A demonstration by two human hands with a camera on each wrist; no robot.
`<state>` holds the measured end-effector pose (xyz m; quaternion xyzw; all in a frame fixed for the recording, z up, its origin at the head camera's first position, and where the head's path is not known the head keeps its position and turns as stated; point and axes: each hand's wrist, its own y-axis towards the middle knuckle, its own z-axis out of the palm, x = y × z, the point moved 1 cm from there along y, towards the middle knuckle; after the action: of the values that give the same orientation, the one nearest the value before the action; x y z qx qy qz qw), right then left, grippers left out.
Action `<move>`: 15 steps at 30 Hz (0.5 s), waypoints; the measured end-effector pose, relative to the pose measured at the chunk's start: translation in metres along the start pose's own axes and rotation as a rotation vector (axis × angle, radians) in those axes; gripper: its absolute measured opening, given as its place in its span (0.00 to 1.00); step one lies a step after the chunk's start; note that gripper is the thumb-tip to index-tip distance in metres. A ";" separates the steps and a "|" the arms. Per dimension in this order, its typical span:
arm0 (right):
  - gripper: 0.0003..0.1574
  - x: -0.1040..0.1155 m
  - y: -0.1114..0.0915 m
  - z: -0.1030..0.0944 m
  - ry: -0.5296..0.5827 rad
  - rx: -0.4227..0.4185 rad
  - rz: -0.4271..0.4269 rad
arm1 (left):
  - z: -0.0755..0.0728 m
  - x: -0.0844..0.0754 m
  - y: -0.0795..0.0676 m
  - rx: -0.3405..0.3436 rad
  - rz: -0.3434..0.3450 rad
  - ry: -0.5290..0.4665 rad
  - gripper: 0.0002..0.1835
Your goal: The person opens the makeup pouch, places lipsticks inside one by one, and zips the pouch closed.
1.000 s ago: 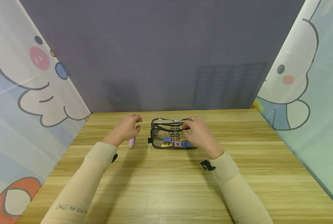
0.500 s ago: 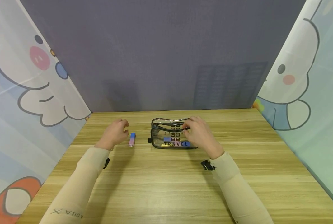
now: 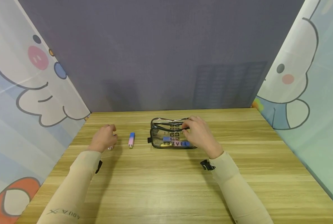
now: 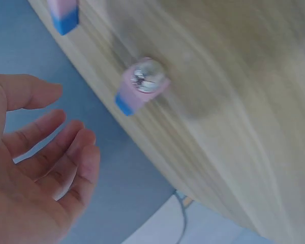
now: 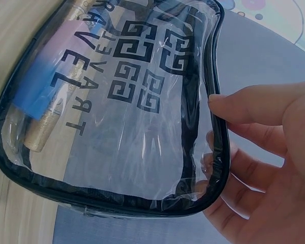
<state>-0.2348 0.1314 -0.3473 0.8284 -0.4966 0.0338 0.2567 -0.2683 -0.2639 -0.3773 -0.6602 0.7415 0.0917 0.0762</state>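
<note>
A clear TRAVEL pouch (image 3: pixel 158 137) with black trim stands on the table, its top gaping. My right hand (image 3: pixel 200 133) pinches the pouch's top rim between thumb and fingers. Through the plastic show pink-and-blue square tubes (image 5: pixel 38 96) and a gold tube (image 5: pixel 43 134). To the pouch's left lies a pink-and-blue lipstick-like tube (image 3: pixel 131 140). My left hand (image 3: pixel 103 139) is above another such tube (image 4: pixel 134 91), mostly hidden by it in the head view. In the left wrist view, the left thumb and fingers stand apart, with nothing between them.
The wood-grain table (image 3: pixel 166 186) ends at a grey panel (image 3: pixel 155 56) behind the pouch. Cartoon-printed curtains (image 3: pixel 12 102) hang at both sides.
My left hand has moved left, away from the pouch and past the first loose tube, now fully visible, to a second one. My right hand stays on the pouch's rim.
</note>
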 end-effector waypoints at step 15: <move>0.06 0.000 0.000 0.001 -0.001 0.004 0.005 | 0.013 0.021 -0.001 0.140 -0.172 -0.026 0.19</move>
<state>-0.2346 0.1308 -0.3478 0.8278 -0.4987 0.0349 0.2546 -0.2694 -0.2814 -0.3947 -0.7132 0.6857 0.0414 0.1394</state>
